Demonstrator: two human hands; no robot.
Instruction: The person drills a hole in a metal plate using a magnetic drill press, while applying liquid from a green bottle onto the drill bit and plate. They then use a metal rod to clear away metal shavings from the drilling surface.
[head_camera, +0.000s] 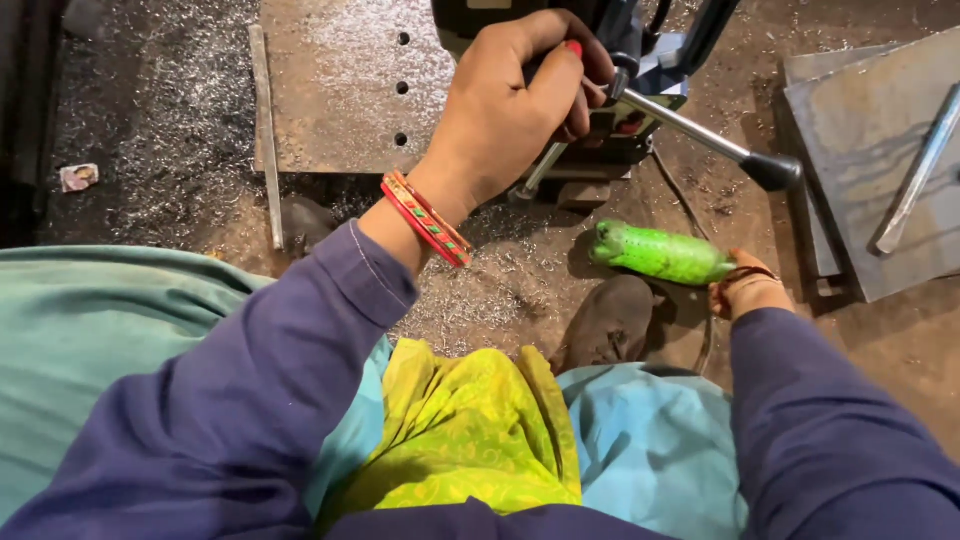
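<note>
My left hand (510, 110) is closed around one handle of a dark drilling machine (610, 110) that stands on a rusty steel plate (340, 90) with three drilled holes. Red and orange bangles circle that wrist. Another spoke of the machine's feed lever (710, 140) sticks out to the right and ends in a black knob. My right hand (745, 290) grips the base of a green plastic bottle (660, 252), which lies sideways with its cap end pointing left, just below the machine. Only the wrist and part of the right hand show.
Metal shavings cover the floor around the plate. A thin steel bar (266, 130) lies along the plate's left edge. At right are grey steel plates (870, 120) with a metal rod (915, 175) on them. My brown shoe (608, 322) rests near the bottle.
</note>
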